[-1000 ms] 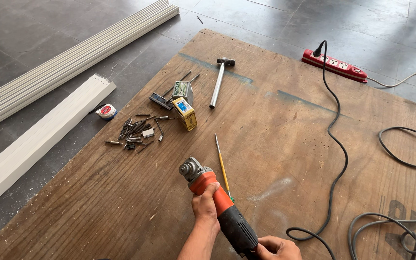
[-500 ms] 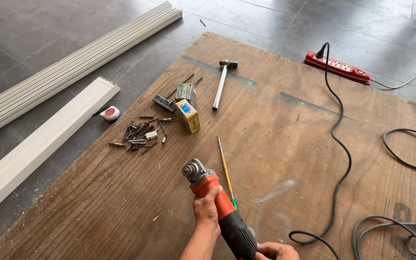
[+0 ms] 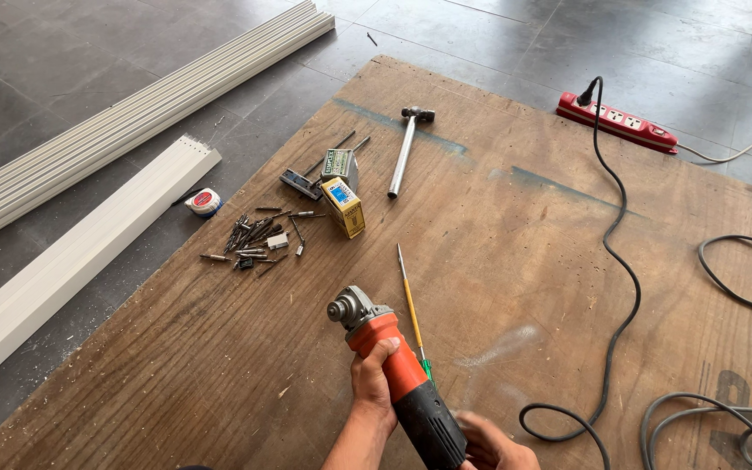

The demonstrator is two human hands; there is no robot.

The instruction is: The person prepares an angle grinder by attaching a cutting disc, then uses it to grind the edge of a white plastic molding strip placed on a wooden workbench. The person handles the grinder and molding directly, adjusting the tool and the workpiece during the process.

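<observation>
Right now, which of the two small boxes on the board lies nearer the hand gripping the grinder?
The yellow box, lying nearer the left hand on the orange grinder. The green box sits beyond it, farther up the plywood board.

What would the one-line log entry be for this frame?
left hand: grips grinder front | right hand: on its rear | disc: none visible | pencil: beside it on board | hammer, screws: untouched

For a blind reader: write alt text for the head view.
Two hands hold an orange and black angle grinder over a plywood sheet: left hand around its orange body, right hand at the rear. Beyond lie a pencil, a hammer, a yellow box, scattered screws and a red power strip.
</observation>
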